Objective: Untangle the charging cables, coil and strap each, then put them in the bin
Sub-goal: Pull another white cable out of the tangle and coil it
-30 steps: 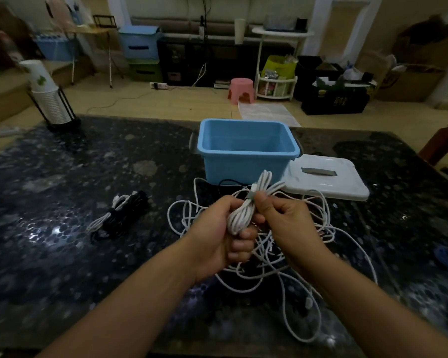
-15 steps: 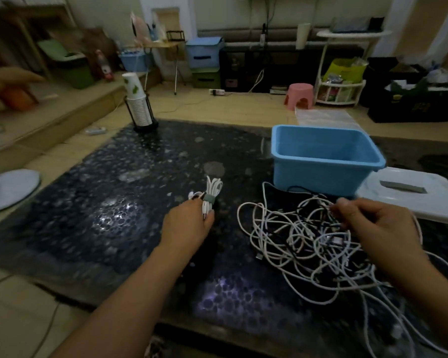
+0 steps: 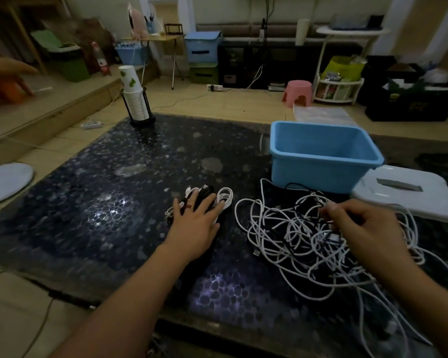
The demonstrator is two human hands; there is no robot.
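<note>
A tangle of white and black charging cables [image 3: 292, 239] lies on the dark table in front of the blue bin [image 3: 323, 174]. My right hand [image 3: 365, 226] is over the tangle's right side, fingers curled and pinching cable strands. Left of the tangle lie coiled bundles: a white one [image 3: 225, 198] and a black one [image 3: 205, 193] with more white cable beside it. My left hand [image 3: 194, 226] rests on these bundles with its fingers spread and straight. Nothing shows inside the bin from this angle.
The bin's white lid [image 3: 404, 195] lies flat to the right of the bin. A stack of paper cups in a black holder [image 3: 136, 102] stands at the table's far left corner. Another person's hand [image 3: 5, 78] shows at the far left.
A second ago both hands held a white coiled bundle. My left hand has set it down on the left beside the black bundle and lies flat on it. My right hand has moved onto the tangle.
</note>
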